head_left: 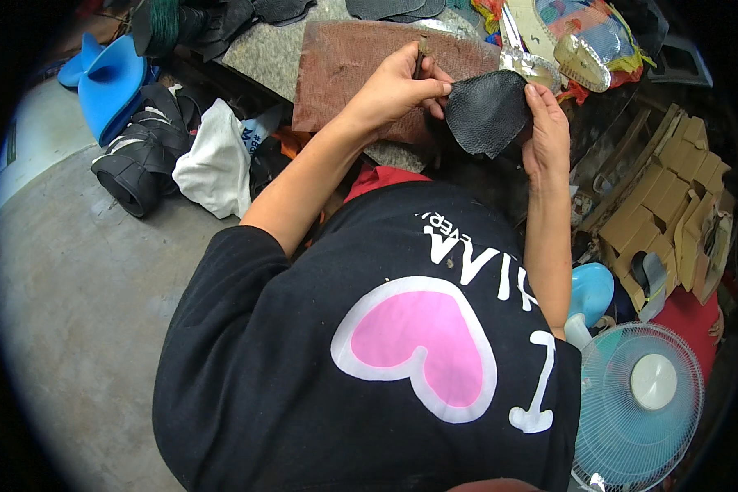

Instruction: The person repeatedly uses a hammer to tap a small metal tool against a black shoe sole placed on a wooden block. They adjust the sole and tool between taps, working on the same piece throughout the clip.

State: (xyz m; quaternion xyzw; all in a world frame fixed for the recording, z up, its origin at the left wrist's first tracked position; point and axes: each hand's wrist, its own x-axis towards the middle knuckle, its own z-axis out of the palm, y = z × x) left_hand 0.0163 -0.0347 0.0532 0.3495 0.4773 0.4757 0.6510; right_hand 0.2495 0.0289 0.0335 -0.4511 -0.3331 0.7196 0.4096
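Observation:
A black grained leather piece (489, 113), roughly rounded with a pointed lower edge, is held up between my two hands. My left hand (402, 86) pinches its left edge between thumb and fingers. A thin dark stick-like thing (419, 61) also rises from that hand's grip; its kind cannot be made out. On the opposite edge, the thumb and fingers of my right hand (545, 123) are closed on the leather. Behind the left hand lies a worn reddish-brown board (344, 61).
The board rests on a speckled stone slab (262, 57). More black leather pieces (394, 8) lie at its far side. Shiny metallic items (582, 64) and a colourful net bag (586, 29) sit far right. Cardboard (664, 193) and a fan (640, 402) stand right; white cloth (217, 164) lies left.

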